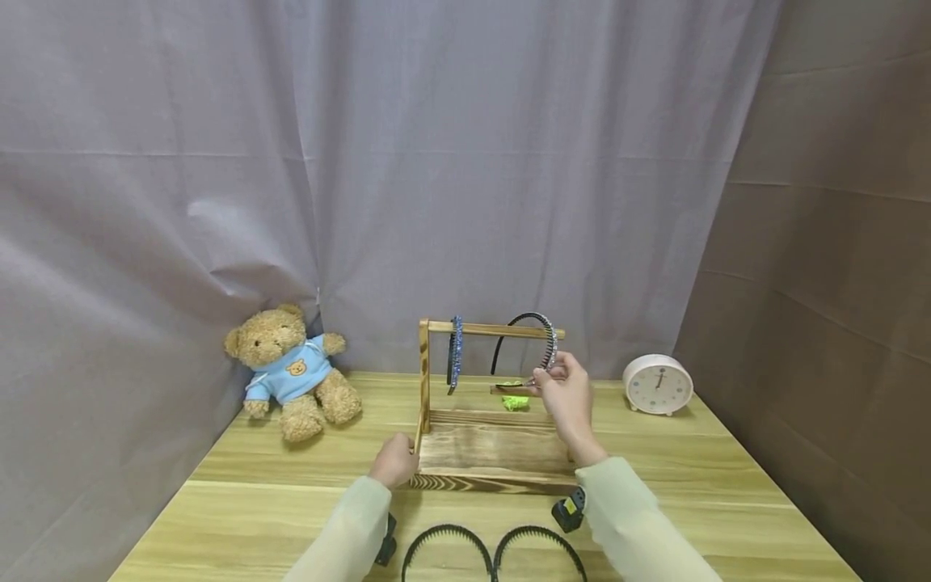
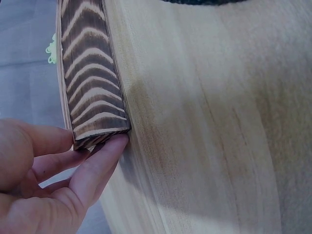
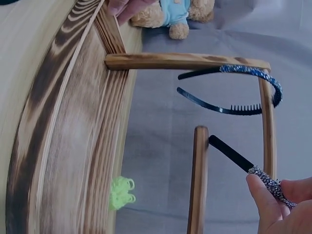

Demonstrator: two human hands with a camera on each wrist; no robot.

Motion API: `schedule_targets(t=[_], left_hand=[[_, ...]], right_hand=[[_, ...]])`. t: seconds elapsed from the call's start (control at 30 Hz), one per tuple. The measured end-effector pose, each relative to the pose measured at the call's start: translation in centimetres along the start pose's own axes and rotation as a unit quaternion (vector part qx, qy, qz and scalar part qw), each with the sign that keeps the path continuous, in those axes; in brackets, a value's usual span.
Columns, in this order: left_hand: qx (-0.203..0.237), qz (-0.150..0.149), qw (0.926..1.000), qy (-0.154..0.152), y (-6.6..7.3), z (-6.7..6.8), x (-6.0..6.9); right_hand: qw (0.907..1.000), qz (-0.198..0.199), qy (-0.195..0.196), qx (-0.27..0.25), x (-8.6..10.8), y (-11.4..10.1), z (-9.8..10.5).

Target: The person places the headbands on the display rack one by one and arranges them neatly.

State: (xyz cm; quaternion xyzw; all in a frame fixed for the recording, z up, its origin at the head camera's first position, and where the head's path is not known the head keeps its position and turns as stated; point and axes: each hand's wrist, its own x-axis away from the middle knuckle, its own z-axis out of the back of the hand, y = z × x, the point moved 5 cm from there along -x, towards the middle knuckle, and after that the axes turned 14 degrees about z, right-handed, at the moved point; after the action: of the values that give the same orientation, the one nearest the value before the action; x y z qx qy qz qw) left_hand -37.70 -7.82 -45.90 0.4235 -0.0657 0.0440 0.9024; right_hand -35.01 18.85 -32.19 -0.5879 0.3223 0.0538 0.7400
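Note:
My right hand [image 1: 570, 404] pinches a black toothed headband with silver glitter [image 3: 231, 152] near the right end of the wooden rack's top bar [image 1: 487, 329]. The band's arch rises past that bar; whether it rests on it, I cannot tell. Farther left, a blue glitter headband [image 1: 457, 347] hangs over the same bar. My left hand [image 1: 395, 462] grips the front left corner of the rack's base [image 1: 494, 449]. In the left wrist view its thumb and fingers [image 2: 105, 158] hold the end of the striped wooden edge [image 2: 92, 78].
Two black toothed headbands [image 1: 447, 529] lie at the table's front edge. Behind the rack is a lime-green item [image 1: 516, 402], partly hidden by a lower wooden bar. A teddy bear [image 1: 291, 376] sits at the left; a white clock [image 1: 658, 385] stands at the right.

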Motion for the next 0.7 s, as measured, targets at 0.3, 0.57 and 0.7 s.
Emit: schedule_targets(t=[0.3,0.57,0.7], left_hand=[[-0.001,-0.001,1.0,-0.004,0.0,0.1,0.2],[-0.013,-0.002,0.9999,0.01,0.2,0.2,0.2],[-0.013,-0.001,0.9999,0.009,0.2,0.2,0.2]], right_hand=[[0.9998,-0.01,-0.011,0.009,0.4,-0.3,-1.8],[0.9998,0.005,-0.015,0.015,0.5,-0.4,-3.0],[0.9991,0.014,-0.027,0.031,0.6,-0.6,-3.7]])
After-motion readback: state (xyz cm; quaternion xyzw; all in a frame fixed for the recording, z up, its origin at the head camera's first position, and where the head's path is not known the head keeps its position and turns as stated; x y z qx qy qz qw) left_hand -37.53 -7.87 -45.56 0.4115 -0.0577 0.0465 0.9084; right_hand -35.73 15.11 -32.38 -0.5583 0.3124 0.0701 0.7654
